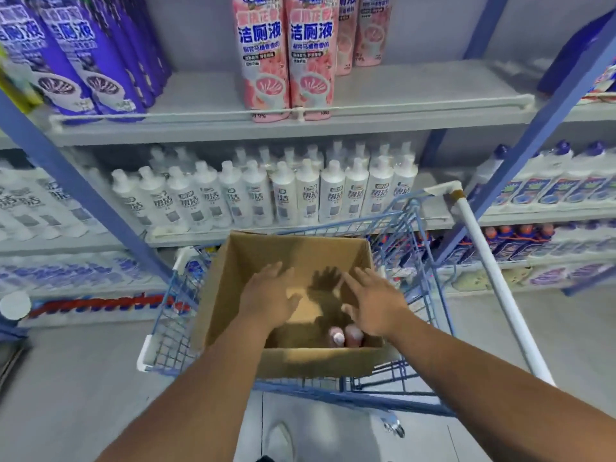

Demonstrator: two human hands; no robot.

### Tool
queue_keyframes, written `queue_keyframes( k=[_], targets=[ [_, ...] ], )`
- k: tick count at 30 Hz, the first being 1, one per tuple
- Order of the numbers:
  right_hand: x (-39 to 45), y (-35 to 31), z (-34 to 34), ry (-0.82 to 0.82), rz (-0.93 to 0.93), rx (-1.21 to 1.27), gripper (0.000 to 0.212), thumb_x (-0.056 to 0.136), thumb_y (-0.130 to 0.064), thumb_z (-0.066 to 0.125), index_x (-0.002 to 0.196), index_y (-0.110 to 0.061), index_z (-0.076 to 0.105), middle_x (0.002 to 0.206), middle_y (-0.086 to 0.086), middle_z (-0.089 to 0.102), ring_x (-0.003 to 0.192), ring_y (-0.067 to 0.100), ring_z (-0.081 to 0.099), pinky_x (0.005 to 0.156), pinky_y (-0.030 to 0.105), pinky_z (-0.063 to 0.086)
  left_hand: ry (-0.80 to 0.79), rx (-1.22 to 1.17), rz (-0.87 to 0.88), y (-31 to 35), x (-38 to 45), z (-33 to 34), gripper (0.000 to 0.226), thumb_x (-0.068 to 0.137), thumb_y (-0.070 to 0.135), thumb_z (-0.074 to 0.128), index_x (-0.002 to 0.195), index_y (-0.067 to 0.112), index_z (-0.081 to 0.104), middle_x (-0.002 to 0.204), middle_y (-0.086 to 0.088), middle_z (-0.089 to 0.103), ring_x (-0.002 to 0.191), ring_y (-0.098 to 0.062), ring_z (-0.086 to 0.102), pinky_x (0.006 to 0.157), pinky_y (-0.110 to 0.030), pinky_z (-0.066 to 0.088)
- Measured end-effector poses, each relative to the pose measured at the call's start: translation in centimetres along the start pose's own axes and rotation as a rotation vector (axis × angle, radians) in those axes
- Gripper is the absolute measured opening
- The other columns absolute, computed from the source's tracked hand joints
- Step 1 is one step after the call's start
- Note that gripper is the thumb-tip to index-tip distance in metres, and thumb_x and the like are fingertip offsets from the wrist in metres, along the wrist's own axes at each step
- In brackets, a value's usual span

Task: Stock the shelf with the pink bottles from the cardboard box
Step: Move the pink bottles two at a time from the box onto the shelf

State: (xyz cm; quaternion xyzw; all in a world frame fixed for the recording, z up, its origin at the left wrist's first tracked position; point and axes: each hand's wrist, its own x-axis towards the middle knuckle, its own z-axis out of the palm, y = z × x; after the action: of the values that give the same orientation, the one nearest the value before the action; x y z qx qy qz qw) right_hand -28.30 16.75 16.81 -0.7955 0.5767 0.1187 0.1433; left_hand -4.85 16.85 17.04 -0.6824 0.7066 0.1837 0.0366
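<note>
Fingers [281, 271] of both hands were spread, empty, inside the cardboard box [226, 278] rim; two pink bottles [346, 335] remained at its near wall.

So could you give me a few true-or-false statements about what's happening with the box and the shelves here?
1. Both hands are empty, spread open over the cardboard box. True: neither the left hand nor the right hand holds anything.
2. The box sits on the floor. False: it sits in a blue wire cart.
3. Pink bottles remain in the box. True: two tops show near its front wall.
4. The upper shelf has no pink bottles. False: pink bottles on the shelf stand there already, right of the purple bottles.
5. The shelf below holds red bottles. False: white bottles fill it.
</note>
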Motion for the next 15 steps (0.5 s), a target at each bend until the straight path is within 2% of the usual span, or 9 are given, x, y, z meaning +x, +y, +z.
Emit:
queue_keyframes(
  k=[5,8,11,15],
  targets=[
    [0.7,-1.1,4.1,-0.158,0.147,0.069,0.076,0.097,-0.042,0.049,0.16,-0.022,0.012,0.167,0.008,0.013,0.153,0.026,0.014,0.121,0.039,0.025,-0.099,-0.018,0.105,-3.1,2.4,4.1,0.063,0.096,0.053,0.05,0.153,0.031,0.034,0.164,0.003,0.027,0.15,-0.021,0.025,0.119,-0.037,0.027],
    [1.6,-1.7,5.8,-0.215,0.241,0.179,0.072,0.098,-0.034,0.046,0.16,-0.018,0.012,0.167,0.009,0.013,0.151,0.026,0.023,0.118,0.038,0.031,-0.192,-0.044,0.107,-3.6,3.4,6.2,0.069,0.093,0.059,0.048,0.154,0.033,0.031,0.165,0.005,0.022,0.151,-0.021,0.022,0.12,-0.041,0.026],
    [3.1,-2.1,7.8,-0.289,0.27,0.244,0.074,0.098,-0.032,0.051,0.159,-0.016,0.012,0.166,0.012,0.014,0.148,0.03,0.029,0.116,0.039,0.034,-0.295,-0.088,0.138,-3.5,4.4,8.1,0.07,0.095,0.053,0.053,0.156,0.03,0.028,0.166,0.003,0.019,0.151,-0.023,0.02,0.12,-0.036,0.025],
    [5.2,-1.6,10.0,-0.304,0.296,0.232,0.067,0.097,-0.026,0.053,0.156,-0.017,0.022,0.156,0.015,0.03,0.135,0.038,0.043,0.106,0.046,0.042,-0.368,-0.114,0.175,-3.0,5.7,11.0,0.072,0.095,0.047,0.057,0.157,0.029,0.026,0.165,0.001,0.021,0.151,-0.02,0.019,0.118,-0.035,0.025]
  ],
)
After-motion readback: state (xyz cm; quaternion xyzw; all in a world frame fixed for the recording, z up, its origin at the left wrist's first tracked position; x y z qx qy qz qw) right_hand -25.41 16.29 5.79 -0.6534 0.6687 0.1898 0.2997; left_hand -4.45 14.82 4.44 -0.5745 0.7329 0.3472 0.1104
